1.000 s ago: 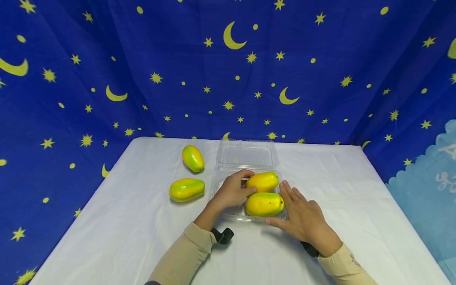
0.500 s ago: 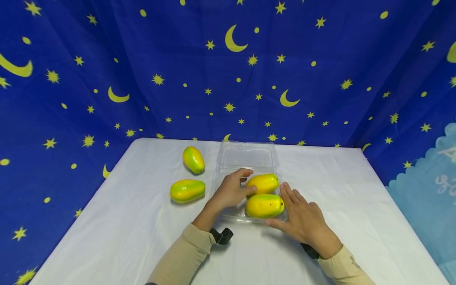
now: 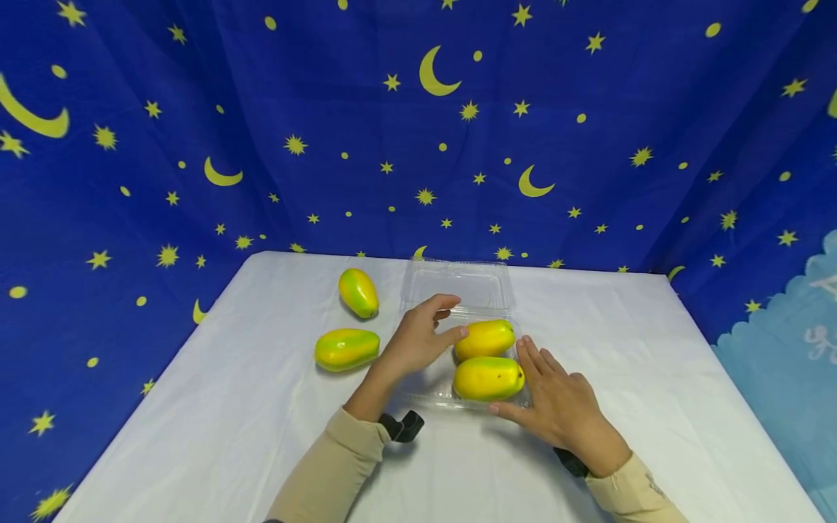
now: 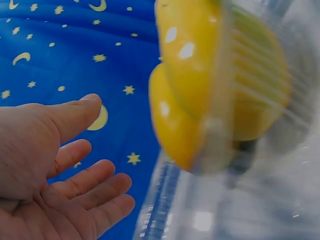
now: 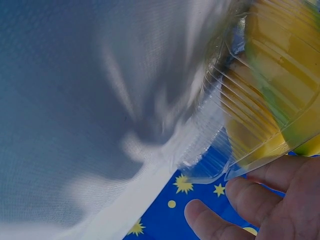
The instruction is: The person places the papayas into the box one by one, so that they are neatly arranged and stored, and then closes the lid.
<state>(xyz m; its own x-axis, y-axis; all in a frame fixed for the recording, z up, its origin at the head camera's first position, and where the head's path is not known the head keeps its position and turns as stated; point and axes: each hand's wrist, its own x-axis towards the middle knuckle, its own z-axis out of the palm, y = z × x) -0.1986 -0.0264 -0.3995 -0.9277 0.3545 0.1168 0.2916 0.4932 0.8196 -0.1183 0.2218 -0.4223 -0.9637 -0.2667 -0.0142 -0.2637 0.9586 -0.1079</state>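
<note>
Two yellow-green papayas lie side by side in a clear plastic clamshell container [image 3: 428, 385]: a rear papaya [image 3: 489, 338] and a front papaya [image 3: 485, 379]. Its lid [image 3: 458, 282] is folded back, away from me. Over the container's left part hovers my left hand [image 3: 418, 338], thumb and fingers spread. The left wrist view shows that hand [image 4: 75, 175] apart from the fruit, holding nothing. Along the container's right wall lies my right hand [image 3: 559, 399], fingers extended, thumb by the front edge. In the right wrist view its fingers [image 5: 252, 197] are close against the ribbed plastic wall.
Left of the container, two more papayas rest on the white-covered table [image 3: 216, 436]: one farther back [image 3: 359, 293], one nearer [image 3: 346, 349]. A blue curtain [image 3: 366, 131] with moons and stars hangs behind the table and at its sides.
My left hand has let go of the rear papaya and moved up and slightly left, its fingers opening. The papayas and my right hand stay in place.
</note>
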